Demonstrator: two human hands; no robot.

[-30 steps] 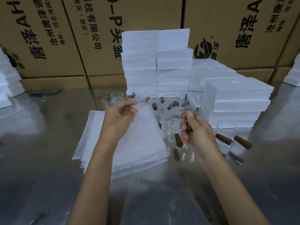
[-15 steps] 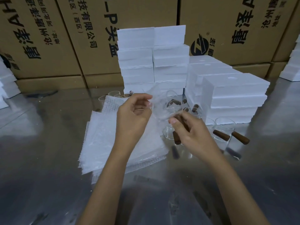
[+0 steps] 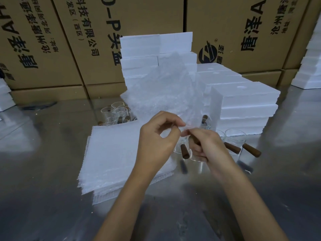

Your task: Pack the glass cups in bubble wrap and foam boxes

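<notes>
My left hand (image 3: 157, 136) pinches the lower edge of a clear bubble wrap bag (image 3: 165, 87) that stands raised in front of the foam stacks. My right hand (image 3: 206, 146) pinches the same edge with thumb and forefinger, while its other fingers curl round a glass cup (image 3: 197, 158) with a brown wooden handle. A thick stack of bubble wrap bags (image 3: 112, 153) lies flat on the metal table under my left wrist. More glass cups with wooden handles stand behind the stack (image 3: 118, 112) and to the right (image 3: 234, 139). White foam boxes rise in a tall stack (image 3: 140, 54) and a lower one (image 3: 243, 105).
Large printed cardboard cartons (image 3: 139, 14) wall off the back of the reflective metal table (image 3: 43, 188). More foam pieces sit at the far left edge (image 3: 5, 96) and far right (image 3: 311, 66). One cup (image 3: 180, 145) stands between my hands.
The bubble wrap bag has come off the stack and now stands raised upright. My right hand, cup in it, has moved left to meet my left hand at the bag's edge.
</notes>
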